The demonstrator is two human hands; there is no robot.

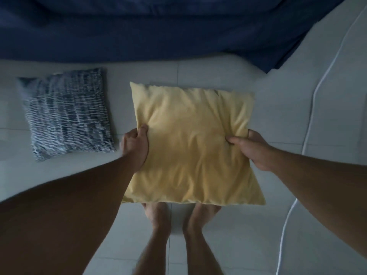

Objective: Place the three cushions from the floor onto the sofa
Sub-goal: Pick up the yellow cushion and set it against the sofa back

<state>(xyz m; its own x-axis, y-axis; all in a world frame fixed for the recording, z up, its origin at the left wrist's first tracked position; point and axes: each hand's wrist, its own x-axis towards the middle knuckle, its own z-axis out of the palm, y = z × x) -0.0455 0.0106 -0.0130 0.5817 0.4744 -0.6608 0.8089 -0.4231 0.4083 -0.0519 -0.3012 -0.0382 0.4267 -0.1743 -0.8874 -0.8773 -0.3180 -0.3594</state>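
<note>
Both my arms are stretched out and down in front of me, holding the yellow cushion (192,143) flat-ish over the floor (228,235). My left hand (137,148) is clamped on its left edge, thumb on top and the other fingers tucked underneath. My right hand (252,149) grips the right edge the same way, thumb digging into the fabric and bunching it up a bit. The cushion's near edge hides my toes, my bare feet (174,217) are right under it. The blue-and-white patterned cushion (66,114) lies on the tiles off to my left, untouched. The dark blue sofa (158,32) runs across just ahead of both. A white cable (309,124) trails along the floor on my right.
</note>
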